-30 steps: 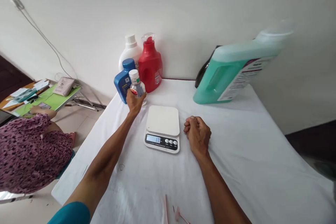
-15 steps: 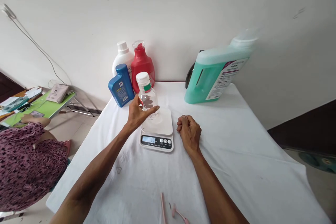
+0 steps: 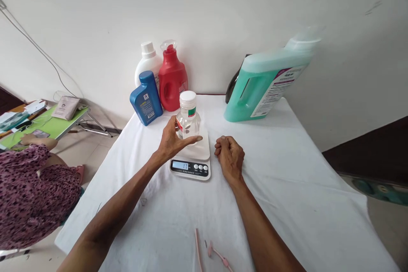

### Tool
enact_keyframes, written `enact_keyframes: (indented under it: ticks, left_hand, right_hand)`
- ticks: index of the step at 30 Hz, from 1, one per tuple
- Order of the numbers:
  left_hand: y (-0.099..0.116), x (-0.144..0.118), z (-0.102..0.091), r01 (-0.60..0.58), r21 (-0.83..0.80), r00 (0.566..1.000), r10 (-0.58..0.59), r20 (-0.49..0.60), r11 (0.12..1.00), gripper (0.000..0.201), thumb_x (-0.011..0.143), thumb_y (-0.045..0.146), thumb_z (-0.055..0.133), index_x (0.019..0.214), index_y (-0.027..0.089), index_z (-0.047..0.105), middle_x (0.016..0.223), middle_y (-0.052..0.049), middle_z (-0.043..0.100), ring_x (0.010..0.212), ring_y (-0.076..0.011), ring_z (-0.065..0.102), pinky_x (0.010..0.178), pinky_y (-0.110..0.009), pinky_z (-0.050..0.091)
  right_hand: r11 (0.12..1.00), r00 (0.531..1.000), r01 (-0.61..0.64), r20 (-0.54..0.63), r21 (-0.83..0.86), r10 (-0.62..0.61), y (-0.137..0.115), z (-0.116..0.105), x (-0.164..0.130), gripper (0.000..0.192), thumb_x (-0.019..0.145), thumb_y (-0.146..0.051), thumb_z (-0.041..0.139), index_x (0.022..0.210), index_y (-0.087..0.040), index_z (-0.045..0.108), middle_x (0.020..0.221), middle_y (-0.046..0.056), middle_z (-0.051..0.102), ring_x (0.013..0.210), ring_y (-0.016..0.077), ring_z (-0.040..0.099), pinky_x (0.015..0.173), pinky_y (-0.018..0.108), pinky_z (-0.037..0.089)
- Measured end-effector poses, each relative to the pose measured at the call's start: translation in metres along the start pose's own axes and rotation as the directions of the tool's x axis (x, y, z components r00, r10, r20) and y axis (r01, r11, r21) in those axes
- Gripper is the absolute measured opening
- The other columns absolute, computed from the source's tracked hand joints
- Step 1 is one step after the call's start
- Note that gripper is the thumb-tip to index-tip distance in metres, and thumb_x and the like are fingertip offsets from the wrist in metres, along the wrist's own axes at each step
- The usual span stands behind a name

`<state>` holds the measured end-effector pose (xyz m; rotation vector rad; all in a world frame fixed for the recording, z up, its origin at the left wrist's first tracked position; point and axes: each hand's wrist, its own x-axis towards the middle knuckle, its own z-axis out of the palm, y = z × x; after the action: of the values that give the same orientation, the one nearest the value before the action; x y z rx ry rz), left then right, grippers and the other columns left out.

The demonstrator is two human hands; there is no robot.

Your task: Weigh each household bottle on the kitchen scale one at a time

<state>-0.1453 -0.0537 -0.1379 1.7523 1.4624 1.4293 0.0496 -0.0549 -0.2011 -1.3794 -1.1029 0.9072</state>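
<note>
Carried rightward from beside the blue plastic jug [image 3: 145,98], the small clear white-capped bottle [image 3: 188,118] now stands upright over the white digital kitchen scale [image 3: 192,157], left hand [image 3: 172,142] fingers wrapped around it, right hand [image 3: 229,158] fisted on the surface beside.

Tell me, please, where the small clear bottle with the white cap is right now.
In the head view, the small clear bottle is near the centre, held by the left hand over the white scale, in front of the red bottle.
</note>
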Motion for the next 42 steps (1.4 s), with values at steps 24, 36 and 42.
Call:
enact_keyframes:
  ticks: [24,36,42]
  left_hand:
    - [-0.072,-0.008,-0.024,0.327,-0.217,0.907,-0.370,-0.201,0.920,0.063,0.094,0.077,0.053,0.063,0.022,0.048,0.056,0.003,0.039,0.053,-0.0125,0.038,0.052,-0.028,0.032]
    - [-0.077,-0.007,-0.022,0.320,-0.192,0.915,-0.355,-0.190,0.928,0.058,0.093,0.071,0.059,0.063,0.022,0.050,0.058,0.002,0.044,0.054,-0.0122,0.040,0.053,-0.027,0.033]
    - [-0.076,-0.007,-0.022,0.325,-0.190,0.914,-0.359,-0.187,0.926,0.057,0.093,0.070,0.059,0.063,0.022,0.051,0.058,0.002,0.045,0.054,-0.0122,0.039,0.053,-0.027,0.033]
  right_hand:
    - [0.999,1.000,-0.014,-0.014,-0.035,0.013,0.002,0.003,-0.001,0.037,0.093,-0.053,0.057,0.075,-0.021,0.063,0.069,0.001,0.064,0.051,0.0115,0.055,0.045,0.023,0.040]
    - [0.999,1.000,-0.013,-0.009,-0.040,0.013,-0.002,0.002,-0.002,0.038,0.093,-0.054,0.057,0.074,-0.022,0.063,0.069,0.001,0.064,0.050,0.0113,0.054,0.046,0.023,0.040]
    - [0.999,1.000,-0.019,-0.008,-0.031,0.019,0.001,0.003,-0.001,0.036,0.093,-0.052,0.057,0.074,-0.022,0.062,0.068,0.001,0.063,0.051,0.0112,0.054,0.046,0.023,0.040]
